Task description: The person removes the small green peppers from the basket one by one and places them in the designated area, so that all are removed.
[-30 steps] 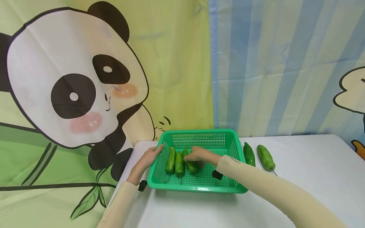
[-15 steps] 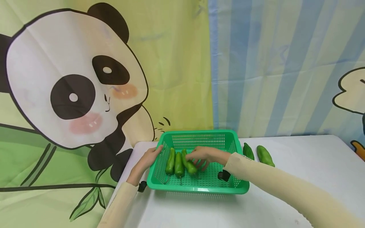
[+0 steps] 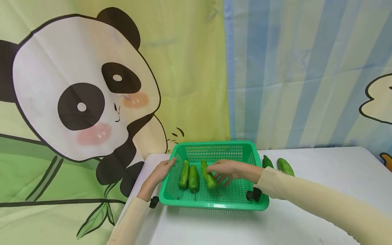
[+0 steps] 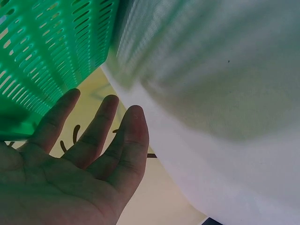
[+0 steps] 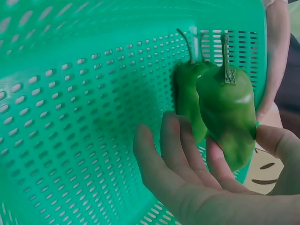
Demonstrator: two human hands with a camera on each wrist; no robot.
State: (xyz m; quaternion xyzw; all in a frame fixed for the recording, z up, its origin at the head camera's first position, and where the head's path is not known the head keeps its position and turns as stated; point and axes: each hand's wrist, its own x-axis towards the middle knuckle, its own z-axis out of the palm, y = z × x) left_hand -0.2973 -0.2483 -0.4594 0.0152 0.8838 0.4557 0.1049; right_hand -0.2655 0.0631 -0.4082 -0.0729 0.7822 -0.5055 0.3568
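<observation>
My right hand [image 3: 228, 169] pinches a long green pepper [image 3: 208, 175] between thumb and index finger, inside a green plastic basket [image 3: 214, 205]. In the right wrist view, the pinched pepper [image 5: 229, 108] has its stem upward, and my other fingers spread loosely beside it. Two more green peppers, one [image 3: 183, 175] by the left wall and one [image 3: 193, 178] beside it, lie side by side in the basket. My left hand [image 3: 159, 172] holds the basket's left rim, thumb over the edge. The left wrist view shows its fingers [image 4: 133, 131] extended outside the perforated wall [image 4: 51, 51].
Right of the basket, two green peppers, a darker one [image 3: 267, 161] and a lighter one [image 3: 285, 166], lie on the white table [image 3: 330, 166], partly behind my right sleeve [image 3: 306, 194]. A curtain [image 3: 196, 85] with a printed panda hangs behind the table.
My right hand has shifted rightward in the basket, drawing the pinched pepper away from the two beside it. The left hand stays at the rim.
</observation>
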